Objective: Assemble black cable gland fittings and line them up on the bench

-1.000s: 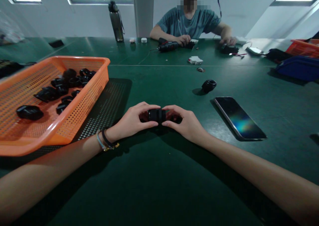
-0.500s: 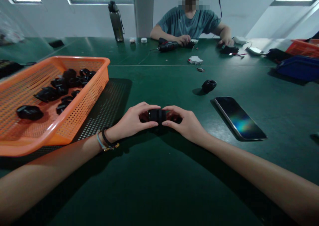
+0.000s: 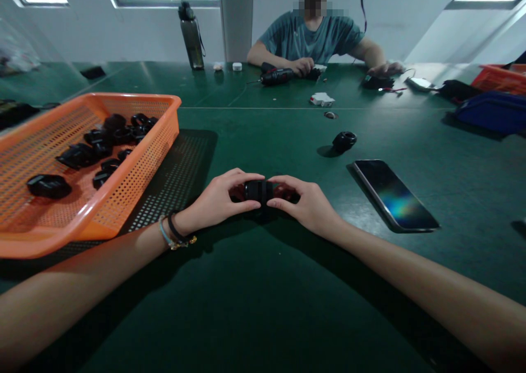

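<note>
A black plastic fitting (image 3: 258, 190), shaped like a cable gland, is held between my two hands just above or on the green table. My left hand (image 3: 224, 196) pinches its left part between thumb and fingers. From the other side, the thumb and fingers of my right hand (image 3: 302, 198) close on its right end. The fingers cover part of the fitting. Beyond my right hand lies a similar black fitting (image 3: 344, 141) with a round opening. To my left, an orange basket (image 3: 135, 189) holds several black fittings and rings (image 3: 98, 143).
A smartphone (image 3: 394, 195) lies right of my right hand. Across the table (image 3: 263, 302) sits a co-worker (image 3: 308, 39), near a power drill (image 3: 276, 76). A dark bottle (image 3: 192, 39) stands at the back. At the far right are a blue bin (image 3: 493, 112) and a red basket (image 3: 501, 80).
My hands and the fitting stay almost in place. Across the table, the co-worker's hand on the right side of the view has shifted rightward to a white object.
</note>
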### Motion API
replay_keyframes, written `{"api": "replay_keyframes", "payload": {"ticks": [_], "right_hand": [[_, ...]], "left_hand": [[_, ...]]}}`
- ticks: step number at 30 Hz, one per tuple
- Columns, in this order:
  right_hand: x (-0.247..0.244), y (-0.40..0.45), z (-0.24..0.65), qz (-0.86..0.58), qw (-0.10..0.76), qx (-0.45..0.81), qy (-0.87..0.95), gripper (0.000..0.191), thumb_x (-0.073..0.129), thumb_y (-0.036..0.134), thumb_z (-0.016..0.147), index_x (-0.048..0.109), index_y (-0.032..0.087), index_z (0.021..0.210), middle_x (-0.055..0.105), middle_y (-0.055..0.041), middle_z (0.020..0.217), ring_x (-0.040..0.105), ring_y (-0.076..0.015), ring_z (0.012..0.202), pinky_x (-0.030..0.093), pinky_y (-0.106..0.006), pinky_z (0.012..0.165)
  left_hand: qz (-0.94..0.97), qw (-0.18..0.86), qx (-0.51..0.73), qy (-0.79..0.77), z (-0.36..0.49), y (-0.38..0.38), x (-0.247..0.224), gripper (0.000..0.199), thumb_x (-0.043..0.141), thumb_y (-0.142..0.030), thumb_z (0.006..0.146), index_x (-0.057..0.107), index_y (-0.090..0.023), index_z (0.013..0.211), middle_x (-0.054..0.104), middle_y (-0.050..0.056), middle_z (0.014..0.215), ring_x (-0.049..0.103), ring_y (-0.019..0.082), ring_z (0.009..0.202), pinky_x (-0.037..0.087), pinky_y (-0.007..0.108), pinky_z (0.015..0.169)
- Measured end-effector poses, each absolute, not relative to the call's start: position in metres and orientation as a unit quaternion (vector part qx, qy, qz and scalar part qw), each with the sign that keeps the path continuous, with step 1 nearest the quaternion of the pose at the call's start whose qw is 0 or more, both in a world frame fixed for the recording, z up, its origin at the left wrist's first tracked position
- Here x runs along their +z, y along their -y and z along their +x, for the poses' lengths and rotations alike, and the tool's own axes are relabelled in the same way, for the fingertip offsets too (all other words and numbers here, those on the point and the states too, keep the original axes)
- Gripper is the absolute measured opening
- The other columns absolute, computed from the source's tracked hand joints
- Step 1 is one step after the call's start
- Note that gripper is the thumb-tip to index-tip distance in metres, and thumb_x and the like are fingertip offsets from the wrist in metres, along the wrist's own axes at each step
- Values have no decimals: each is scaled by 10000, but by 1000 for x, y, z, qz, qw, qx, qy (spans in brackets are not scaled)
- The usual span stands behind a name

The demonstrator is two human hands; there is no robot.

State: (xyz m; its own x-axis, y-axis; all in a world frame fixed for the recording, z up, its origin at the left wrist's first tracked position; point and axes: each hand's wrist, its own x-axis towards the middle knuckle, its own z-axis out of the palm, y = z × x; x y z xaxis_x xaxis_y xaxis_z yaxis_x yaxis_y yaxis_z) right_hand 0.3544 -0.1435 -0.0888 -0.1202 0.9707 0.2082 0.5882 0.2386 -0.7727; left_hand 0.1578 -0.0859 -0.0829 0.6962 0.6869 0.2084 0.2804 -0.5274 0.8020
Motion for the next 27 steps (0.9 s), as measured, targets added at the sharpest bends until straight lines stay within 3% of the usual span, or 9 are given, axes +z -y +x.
{"api": "replay_keyframes", "payload": {"ticks": [27], "right_hand": [[-87,142,354,-577,333,272,694,243,663,221,758,668,172,996,698,-2,726,619,-148,642,463,-264,610]], "left_hand": [[827,404,257,-293,157,86,-83,413,691,-280,741,606,-209,1140,542,32,1014,594,136,804,524,274,713]]}}
